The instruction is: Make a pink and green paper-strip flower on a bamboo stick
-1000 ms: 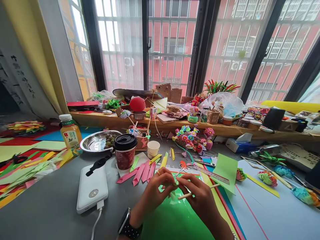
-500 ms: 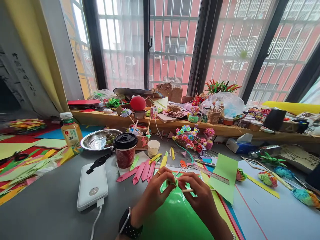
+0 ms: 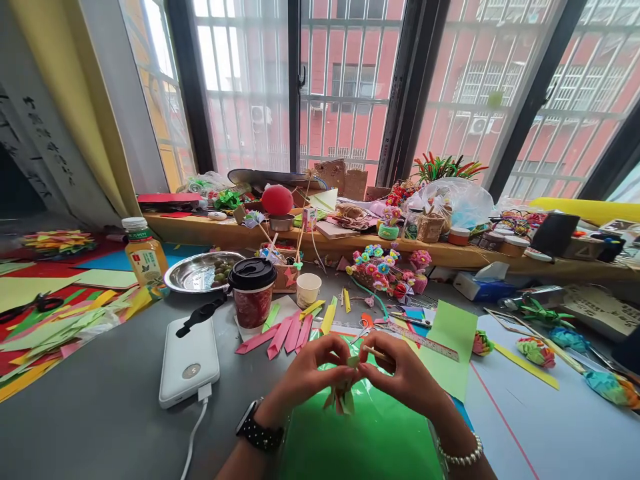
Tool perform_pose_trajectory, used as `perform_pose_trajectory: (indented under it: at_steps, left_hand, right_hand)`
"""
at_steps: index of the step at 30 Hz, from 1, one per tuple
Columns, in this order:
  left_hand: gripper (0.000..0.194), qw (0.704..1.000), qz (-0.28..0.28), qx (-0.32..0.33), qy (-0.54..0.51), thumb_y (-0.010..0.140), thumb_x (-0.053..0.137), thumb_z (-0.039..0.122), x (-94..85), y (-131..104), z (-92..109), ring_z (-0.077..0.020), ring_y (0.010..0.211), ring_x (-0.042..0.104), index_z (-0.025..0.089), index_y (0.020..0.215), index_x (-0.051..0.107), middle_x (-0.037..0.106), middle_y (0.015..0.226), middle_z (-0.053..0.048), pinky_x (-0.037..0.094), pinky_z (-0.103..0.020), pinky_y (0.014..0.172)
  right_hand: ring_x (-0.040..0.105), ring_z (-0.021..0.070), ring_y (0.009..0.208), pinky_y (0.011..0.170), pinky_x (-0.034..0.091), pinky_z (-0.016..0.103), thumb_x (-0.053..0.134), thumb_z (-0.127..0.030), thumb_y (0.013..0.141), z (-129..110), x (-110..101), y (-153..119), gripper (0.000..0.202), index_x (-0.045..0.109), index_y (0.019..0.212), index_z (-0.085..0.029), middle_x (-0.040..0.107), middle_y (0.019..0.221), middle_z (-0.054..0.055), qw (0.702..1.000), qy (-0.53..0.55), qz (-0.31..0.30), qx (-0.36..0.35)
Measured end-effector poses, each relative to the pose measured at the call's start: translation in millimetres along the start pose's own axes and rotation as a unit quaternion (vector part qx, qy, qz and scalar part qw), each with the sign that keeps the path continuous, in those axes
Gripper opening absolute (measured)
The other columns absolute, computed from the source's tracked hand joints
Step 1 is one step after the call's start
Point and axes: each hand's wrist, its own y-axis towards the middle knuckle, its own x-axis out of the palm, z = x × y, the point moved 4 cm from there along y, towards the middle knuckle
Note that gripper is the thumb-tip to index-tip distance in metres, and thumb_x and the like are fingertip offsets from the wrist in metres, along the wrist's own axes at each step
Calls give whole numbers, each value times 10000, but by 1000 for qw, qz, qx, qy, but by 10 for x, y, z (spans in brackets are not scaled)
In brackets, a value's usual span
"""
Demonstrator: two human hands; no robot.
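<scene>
Above a shiny green sheet [image 3: 370, 433], the fingertips of my left hand [image 3: 320, 370] and my right hand [image 3: 400, 373] meet on a small folded paper piece [image 3: 344, 401]. Pale green and tan flaps of it hang below the fingers; its upper part is mostly hidden. Across my right fingers lies a thin pale stick [image 3: 376, 352], tucked in that hand. Pink folded paper strips [image 3: 286, 335] fan out just beyond my left hand. A printed ruler [image 3: 425, 345] and a light green paper sheet [image 3: 450, 350] lie beyond my right hand.
At left stand a lidded coffee cup [image 3: 253, 300], a white power bank [image 3: 189, 363] with a cable, and a juice bottle [image 3: 145, 257]. A paper cup [image 3: 309, 291] and a metal bowl [image 3: 193, 283] are farther back. Crumpled coloured paper flowers [image 3: 536, 353] lie at right.
Tan and green flaps of the paper piece now show beneath my hands. My right hand has turned, and the stick now slants upward to the left instead of lying nearly level.
</scene>
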Motion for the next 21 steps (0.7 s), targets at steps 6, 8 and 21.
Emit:
perform_pose_trajectory:
  at_steps: [6,8,21]
  left_hand:
    - [257,989,-15,-80,-125,598,710,298,18,36,-175,-125,598,577,165,710,521,573,689,7,438,-233,542]
    - [238,991,-2,-70,-114,603,709,286,-7,65,-202,-118,621,565,161,693,527,567,692,9,433,-230,574]
    - [267,992,-21,-102,-76,607,707,292,-113,124,-403,-137,724,536,142,756,544,555,730,7,396,-256,660]
  right_hand:
    - [360,70,519,433,286,164,551,-205,729,20,-4,89,63,509,702,-166,465,643,-36,995,72,-58,26]
    - [352,69,517,442,280,166,550,-196,725,40,0,129,56,513,696,-167,450,618,-45,996,64,-58,27]
    - [289,66,496,439,220,189,563,-224,685,292,143,164,112,468,690,-163,391,587,-57,990,100,-65,73]
